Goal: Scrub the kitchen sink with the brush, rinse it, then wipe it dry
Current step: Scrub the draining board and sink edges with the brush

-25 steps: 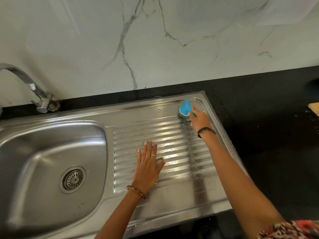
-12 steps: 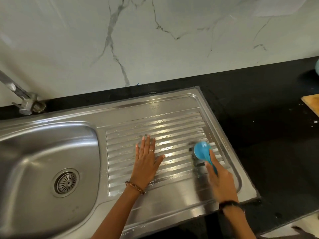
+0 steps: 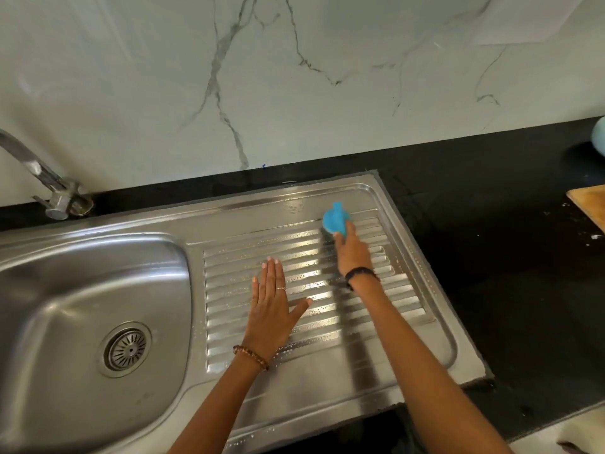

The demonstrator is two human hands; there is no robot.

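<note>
Wall [image 3: 327, 77]: white marble with grey veins is seen rising behind the sink.
Counter [image 3: 491, 257]: a black surface is laid around the sink, widest to the sink's right.
Sink [image 3: 360, 394]: a stainless steel unit is set into the counter, with a bowl on its left part and a ribbed draining board on its right part.
Bowl [image 3: 49, 322]: a round strainer drain [image 3: 127, 349] is set in its floor.
Draining board [image 3: 376, 309]: water droplets and small suds are scattered over the ridges.
Tap [image 3: 42, 178]: mounted behind the sink's left rear edge, its spout is cut off by the picture edge.
Left hand [image 3: 271, 309]: laid flat on the ribbed part of the sink, fingers straight and together, thumb spread; nothing is held. A ring and a beaded bracelet are worn.
Right hand [image 3: 352, 253]: stretched toward the sink's far right corner, with the fingers wrapped on the brush; a dark band is worn at the wrist.
Brush [image 3: 334, 219]: a blue brush is pressed on the board near the sink's rear right corner; its bristles are probably underneath, but are blurred.
Wooden board [image 3: 589, 204]: only a corner is seen on the counter, well right of the sink.
</note>
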